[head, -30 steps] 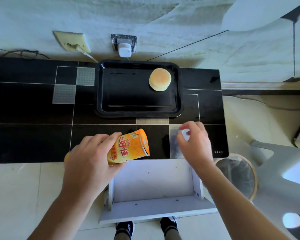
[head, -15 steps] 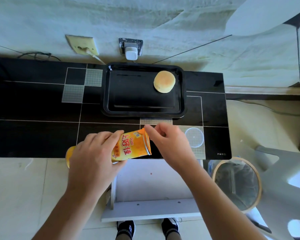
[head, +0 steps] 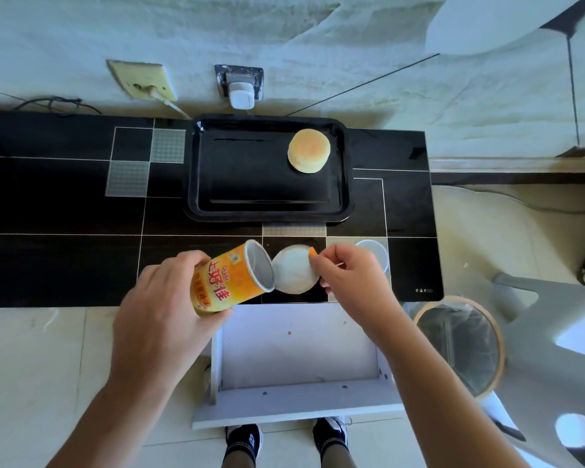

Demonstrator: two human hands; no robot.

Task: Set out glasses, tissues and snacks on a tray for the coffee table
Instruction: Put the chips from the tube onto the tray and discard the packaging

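Gripping the orange snack can [head: 228,276] around its body, the left hand [head: 159,315] held it tilted on its side, open mouth toward the black tray [head: 271,170]. The right hand [head: 352,282] pinched the tab of the peeled foil seal [head: 293,273], which hung at the can's rim, in front of the tray. A round bun [head: 308,150] lay in the tray's far right corner. A clear plastic lid [head: 374,253] lay on the worktop [head: 65,204] near the tray, half hidden behind the right hand. The can's contents could not be made out.
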